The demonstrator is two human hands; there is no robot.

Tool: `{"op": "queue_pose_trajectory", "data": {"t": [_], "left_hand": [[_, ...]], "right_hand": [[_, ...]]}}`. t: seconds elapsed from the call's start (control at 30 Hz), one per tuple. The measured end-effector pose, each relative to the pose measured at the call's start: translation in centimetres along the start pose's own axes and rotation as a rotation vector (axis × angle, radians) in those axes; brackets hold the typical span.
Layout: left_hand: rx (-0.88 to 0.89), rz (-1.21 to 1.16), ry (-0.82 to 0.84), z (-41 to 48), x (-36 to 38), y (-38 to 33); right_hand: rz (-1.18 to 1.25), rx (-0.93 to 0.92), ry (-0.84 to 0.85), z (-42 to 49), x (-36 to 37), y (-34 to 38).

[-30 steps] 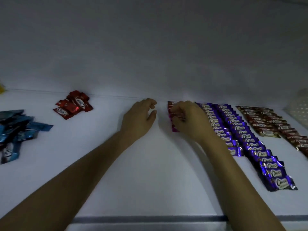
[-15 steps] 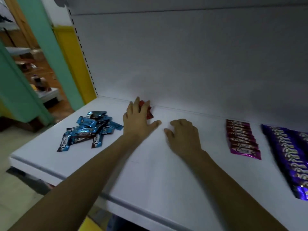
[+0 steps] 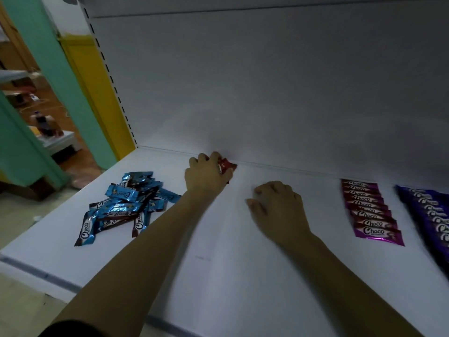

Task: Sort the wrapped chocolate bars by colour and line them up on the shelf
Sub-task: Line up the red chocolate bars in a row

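Now the left grip (image 3: 206, 177) is clasping the red bars (image 3: 228, 164) at twelve o'clock, at the back of the shelf (image 3: 218, 263); the right grip (image 3: 279, 207) is resting empty, fingers loosely bent. Light and slick, they are probably needing a pinch across their middles.

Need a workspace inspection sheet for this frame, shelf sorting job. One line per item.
Surface: white shelf, flat, dimly lit.
Job's things: blue bars in a loose pile at left; red bars at the back, mostly under the left hand; magenta bars in an overlapped row; purple bars lined up at far right, cut by the frame.
Clutter: nothing seen.
Grips: left hand curled over the red bars; right hand rests on the shelf, holding nothing.
Cables: nothing seen on the shelf.
Surroundings: white back panel, yellow post, green pillars, a bottle on a low stand beyond.
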State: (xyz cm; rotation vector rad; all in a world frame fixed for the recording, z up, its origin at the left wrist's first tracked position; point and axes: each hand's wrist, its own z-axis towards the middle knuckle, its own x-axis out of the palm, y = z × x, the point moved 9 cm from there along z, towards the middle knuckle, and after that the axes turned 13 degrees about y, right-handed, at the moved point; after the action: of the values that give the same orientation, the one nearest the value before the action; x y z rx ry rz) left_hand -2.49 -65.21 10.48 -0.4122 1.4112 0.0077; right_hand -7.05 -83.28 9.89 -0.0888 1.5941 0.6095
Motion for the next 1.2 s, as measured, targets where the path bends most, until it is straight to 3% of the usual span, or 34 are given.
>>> {"op": "queue_pose_trajectory", "data": {"t": [0.2, 0.37, 0.47, 0.6, 0.67, 0.77, 0.9, 1.1, 1.2], "left_hand": [[0.147, -0.166, -0.057, -0.7, -0.6, -1.5], [0.258, -0.436, 0.048, -1.6, -0.3, -2.2], [0.267, -0.844, 0.044, -1.8, -0.7, -1.1], [0.055, -1.477, 0.005, -1.4, -0.4, 2.2], [-0.025, -1.659, 0.023, -1.3, 0.0, 2.9], [-0.055, -1.764, 0.036, -1.1, 0.3, 3.2], [-0.068, -1.843, 0.063, -1.0, 0.5, 3.4], [-0.116, -1.949, 0.07, -0.9, 1.0, 3.7], [-0.131, -1.954, 0.064, -0.9, 1.0, 3.8]], "right_hand": [[0.019, -0.012, 0.015, 0.0, 0.0, -0.1], [0.033, -0.026, -0.001, 0.1, 0.0, -0.2], [0.066, -0.029, -0.008, 0.1, 0.0, -0.3], [-0.072, 0.033, 0.029, 0.8, -0.5, 0.1], [-0.081, 0.057, 0.06, 2.2, -1.1, 1.0], [0.035, 0.042, 0.083, 4.8, -0.6, 2.9], [-0.149, 0.047, -0.005, 6.2, 1.4, 5.1], [-0.027, -0.19, -0.062, 8.9, 0.8, 7.9], [0.036, -0.21, -0.04, 10.3, 0.7, 7.4]]}}
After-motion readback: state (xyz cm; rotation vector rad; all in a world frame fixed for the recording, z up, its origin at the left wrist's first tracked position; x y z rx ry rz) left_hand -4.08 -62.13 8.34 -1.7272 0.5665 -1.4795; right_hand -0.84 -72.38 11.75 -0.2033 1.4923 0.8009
